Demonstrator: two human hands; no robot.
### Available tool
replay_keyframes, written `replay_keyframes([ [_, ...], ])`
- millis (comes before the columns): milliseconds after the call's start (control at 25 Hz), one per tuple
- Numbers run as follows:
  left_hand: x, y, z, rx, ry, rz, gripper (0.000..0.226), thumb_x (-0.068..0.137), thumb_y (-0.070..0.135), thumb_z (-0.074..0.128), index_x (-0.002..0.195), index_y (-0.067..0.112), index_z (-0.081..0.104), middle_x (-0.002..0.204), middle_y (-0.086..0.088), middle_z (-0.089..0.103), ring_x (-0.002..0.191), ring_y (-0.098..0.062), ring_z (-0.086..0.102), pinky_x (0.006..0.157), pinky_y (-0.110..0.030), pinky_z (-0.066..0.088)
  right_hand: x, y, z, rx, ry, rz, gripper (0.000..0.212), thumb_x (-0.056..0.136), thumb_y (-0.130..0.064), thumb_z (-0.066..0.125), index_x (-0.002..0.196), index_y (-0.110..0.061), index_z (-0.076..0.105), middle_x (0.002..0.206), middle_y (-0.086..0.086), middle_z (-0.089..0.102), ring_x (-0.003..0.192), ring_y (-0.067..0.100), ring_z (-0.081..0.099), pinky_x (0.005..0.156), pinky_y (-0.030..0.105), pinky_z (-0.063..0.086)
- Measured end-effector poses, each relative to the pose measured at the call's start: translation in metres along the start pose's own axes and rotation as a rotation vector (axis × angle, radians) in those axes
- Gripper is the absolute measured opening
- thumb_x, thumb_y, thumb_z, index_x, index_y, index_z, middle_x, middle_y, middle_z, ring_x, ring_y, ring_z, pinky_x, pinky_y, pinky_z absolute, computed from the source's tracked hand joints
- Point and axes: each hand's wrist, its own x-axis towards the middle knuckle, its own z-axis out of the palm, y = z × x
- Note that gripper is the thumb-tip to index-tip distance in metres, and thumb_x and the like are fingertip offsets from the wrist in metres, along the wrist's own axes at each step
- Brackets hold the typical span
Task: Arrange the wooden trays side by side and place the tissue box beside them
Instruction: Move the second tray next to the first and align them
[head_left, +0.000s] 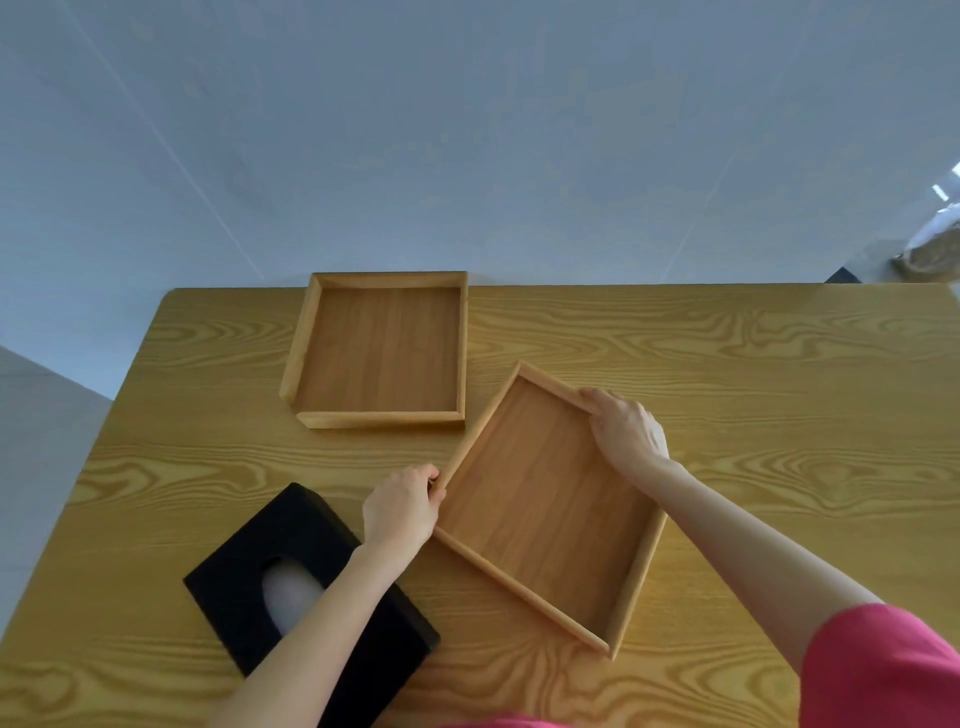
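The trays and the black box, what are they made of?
Both trays, the far one and the one held by the left hand and right hand at, look like smooth, matte wood: brown with straight grain lines. The black tissue box has a dull, soft-looking surface with no shine, maybe felt or foam; that cannot be told for sure.

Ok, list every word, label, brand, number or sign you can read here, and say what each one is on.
None: no readable text shows anywhere in this view.
Black tissue box: plain top, no print visible.
Far wooden tray: bare wood grain only.
Near wooden tray, held by the left hand and the right hand: bare wood grain only.
Table: grain pattern, no markings.
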Motion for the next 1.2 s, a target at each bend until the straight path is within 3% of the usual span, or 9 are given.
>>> replay_keyframes([
  [160,-0.007,0.002,0.003,-0.023,0.007,-0.016,0.038,0.091,0.025,0.048,0.128,0.016,0.047,0.116,-0.001,0.062,0.092,-0.017,0.063,0.069,-0.027,0.053,-0.017,0.008,0.001,-0.072,-0.016,-0.026,0.056,0.088,0.002,0.036,0.136,-0.026,0.033,0.140,0.001,0.044,0.121,0.027,0.045,0.096,0.039,0.039],
  [360,-0.017,0.006,0.015,-0.049,-0.080,0.029,0.055,0.091,0.018,0.047,0.141,0.014,0.025,0.144,-0.003,0.039,0.123,-0.022,0.045,0.098,-0.033,0.046,-0.025,0.028,-0.003,-0.165,0.043,0.029,0.048,0.088,0.001,0.035,0.125,-0.026,0.046,0.117,0.005,0.059,0.101,0.029,0.056,0.070,0.031,0.037],
  [520,-0.019,0.020,0.016,-0.164,-0.107,-0.068,0.067,0.088,0.019,0.052,0.143,0.011,0.014,0.149,-0.011,0.027,0.135,-0.029,0.027,0.109,-0.039,0.032,-0.030,0.044,-0.004,-0.154,0.064,0.132,0.044,0.087,0.001,0.040,0.122,-0.023,0.051,0.117,0.006,0.060,0.100,0.032,0.056,0.070,0.031,0.035],
  [640,-0.035,0.034,0.020,-0.281,-0.102,-0.216,0.086,0.084,0.027,0.060,0.143,0.005,0.001,0.151,-0.021,0.012,0.137,-0.034,0.022,0.108,-0.041,0.030,-0.028,0.049,-0.005,-0.160,0.080,0.170,0.045,0.086,0.002,0.041,0.122,-0.024,0.052,0.118,0.007,0.060,0.098,0.033,0.057,0.070,0.032,0.036],
  [760,-0.049,0.047,0.024,-0.364,-0.100,-0.286,0.095,0.081,0.029,0.063,0.141,0.000,-0.004,0.149,-0.023,0.010,0.129,-0.034,0.039,0.098,-0.036,0.042,-0.028,0.052,-0.004,-0.178,0.103,0.193,0.046,0.086,0.002,0.040,0.121,-0.025,0.053,0.116,0.007,0.062,0.097,0.033,0.058,0.068,0.032,0.035],
  [840,-0.053,0.054,0.028,-0.415,-0.095,-0.350,0.092,0.081,0.029,0.064,0.140,-0.003,0.002,0.146,-0.022,0.020,0.122,-0.033,0.046,0.092,-0.035,0.044,-0.030,0.056,-0.004,-0.186,0.113,0.213,0.045,0.086,0.002,0.039,0.120,-0.026,0.053,0.112,0.008,0.063,0.095,0.033,0.058,0.069,0.032,0.035],
  [1000,-0.063,0.071,0.043,-0.328,-0.181,-0.332,0.047,0.086,0.031,0.055,0.121,0.003,0.039,0.123,-0.013,0.053,0.109,-0.029,0.056,0.087,-0.037,0.049,-0.033,0.065,-0.007,-0.184,0.123,0.266,0.044,0.086,0.000,0.040,0.119,-0.026,0.053,0.107,0.010,0.065,0.095,0.034,0.058,0.069,0.033,0.034],
  [1200,-0.042,0.075,0.038,-0.250,-0.094,-0.235,0.031,0.089,0.027,0.050,0.112,0.006,0.051,0.117,-0.011,0.059,0.104,-0.027,0.058,0.084,-0.035,0.051,-0.041,0.078,-0.013,-0.108,0.157,0.301,0.038,0.088,-0.006,0.041,0.119,-0.024,0.054,0.109,0.011,0.067,0.098,0.036,0.059,0.075,0.036,0.041],
])
